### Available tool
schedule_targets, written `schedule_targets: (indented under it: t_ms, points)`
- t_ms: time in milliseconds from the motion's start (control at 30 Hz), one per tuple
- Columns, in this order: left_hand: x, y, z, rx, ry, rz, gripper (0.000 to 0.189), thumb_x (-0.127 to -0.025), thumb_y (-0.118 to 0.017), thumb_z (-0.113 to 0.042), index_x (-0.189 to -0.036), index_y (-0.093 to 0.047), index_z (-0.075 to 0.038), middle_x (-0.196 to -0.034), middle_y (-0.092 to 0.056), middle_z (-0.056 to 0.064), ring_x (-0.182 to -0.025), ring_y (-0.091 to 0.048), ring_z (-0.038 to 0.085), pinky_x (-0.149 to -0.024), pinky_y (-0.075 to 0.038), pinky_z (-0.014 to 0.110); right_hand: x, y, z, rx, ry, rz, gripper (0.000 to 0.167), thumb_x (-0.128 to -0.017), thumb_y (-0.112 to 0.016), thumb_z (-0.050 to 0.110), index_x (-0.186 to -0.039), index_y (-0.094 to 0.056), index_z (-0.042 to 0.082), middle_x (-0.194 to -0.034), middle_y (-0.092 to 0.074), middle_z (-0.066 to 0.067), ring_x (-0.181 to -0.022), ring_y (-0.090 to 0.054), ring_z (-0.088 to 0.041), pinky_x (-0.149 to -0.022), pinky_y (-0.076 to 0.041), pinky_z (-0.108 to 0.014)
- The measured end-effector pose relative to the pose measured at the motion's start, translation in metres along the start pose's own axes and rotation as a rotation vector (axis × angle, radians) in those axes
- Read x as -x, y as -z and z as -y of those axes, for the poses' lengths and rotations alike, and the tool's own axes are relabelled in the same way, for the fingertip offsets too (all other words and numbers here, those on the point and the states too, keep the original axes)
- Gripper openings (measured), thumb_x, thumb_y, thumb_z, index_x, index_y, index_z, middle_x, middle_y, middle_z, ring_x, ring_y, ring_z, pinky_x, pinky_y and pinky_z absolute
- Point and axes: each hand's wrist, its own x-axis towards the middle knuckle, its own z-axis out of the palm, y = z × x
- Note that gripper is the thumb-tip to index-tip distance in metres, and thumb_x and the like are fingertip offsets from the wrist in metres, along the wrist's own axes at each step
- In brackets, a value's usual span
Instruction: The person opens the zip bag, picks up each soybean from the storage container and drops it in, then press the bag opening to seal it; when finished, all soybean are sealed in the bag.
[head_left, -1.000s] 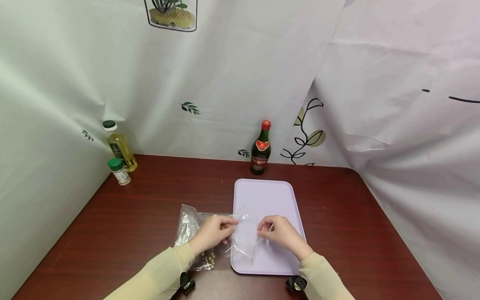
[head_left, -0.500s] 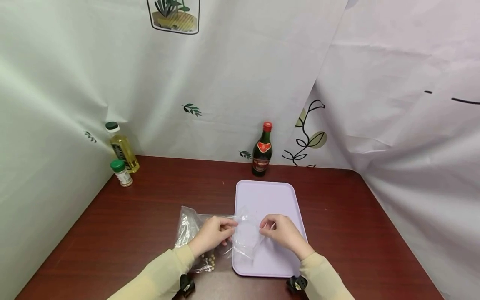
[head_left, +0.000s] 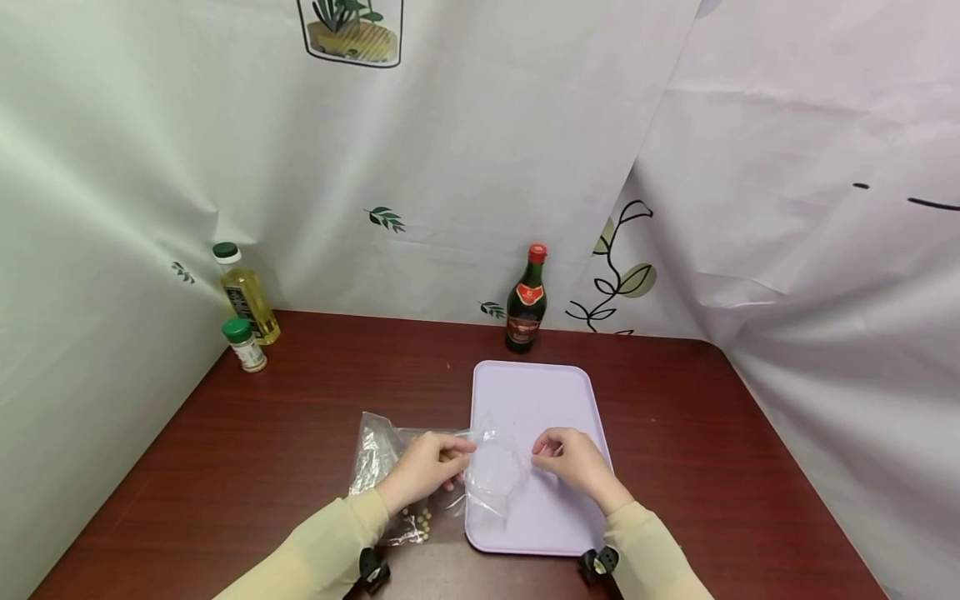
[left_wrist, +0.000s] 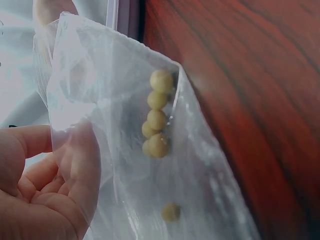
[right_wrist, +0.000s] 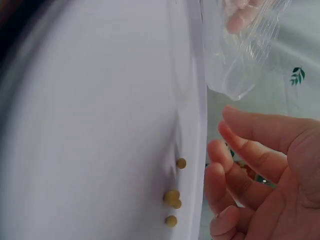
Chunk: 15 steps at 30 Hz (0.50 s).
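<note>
A clear plastic bag [head_left: 375, 454] with several round yellowish soybeans [left_wrist: 158, 117] in it lies left of and partly over a lavender tray [head_left: 536, 392]. My left hand [head_left: 423, 467] pinches the bag near its mouth, thumb and fingers closed on the film in the left wrist view. Over the tray, just right of the bag's mouth, hovers my right hand [head_left: 573, 467]. Its fingers are loosely bent, and the right wrist view shows a gap between thumb and forefinger with nothing visible in it. Several soybeans [right_wrist: 171, 196] show against the tray in that view.
A dark green bottle with a red cap [head_left: 527, 304] stands behind the tray. At the back left are an oil bottle [head_left: 250, 296] and a small green-lidded jar [head_left: 246, 348]. White patterned cloth [head_left: 450, 150] hangs round the dark red table [head_left: 315, 392].
My right hand has moved a little to the right, away from the bag's mouth. The left hand stays on the bag. The whole head view has shifted slightly.
</note>
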Motion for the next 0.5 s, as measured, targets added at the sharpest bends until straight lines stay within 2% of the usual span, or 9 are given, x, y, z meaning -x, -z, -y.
schedule_targets:
  t_ms: [333,500]
  points:
    - [0.0009,0.0006,-0.0012,0.002,0.009,-0.002,0.023,-0.086,-0.061,0.002,-0.107,-0.066,0.010,-0.070,-0.067,0.010,-0.051,-0.059,0.015,-0.043,-0.051,0.027,-0.0008,-0.0012,-0.0071,0.034,-0.065,-0.027,0.012,-0.072,-0.076,0.008,-0.073,-0.065,0.013,-0.063,-0.053,0.006,-0.058,-0.047,-0.007,-0.051,-0.040,-0.022]
    - [0.0011,0.0006,-0.0009,0.003,0.009,-0.001,0.023,-0.086,-0.060,0.001,-0.106,-0.066,0.009,-0.069,-0.067,0.010,-0.050,-0.059,0.015,-0.044,-0.051,0.027,0.0001,0.0004,-0.0066,0.036,-0.102,-0.034,0.011,-0.073,-0.075,0.009,-0.073,-0.065,0.014,-0.061,-0.049,0.006,-0.053,-0.044,-0.007,-0.050,-0.038,-0.022]
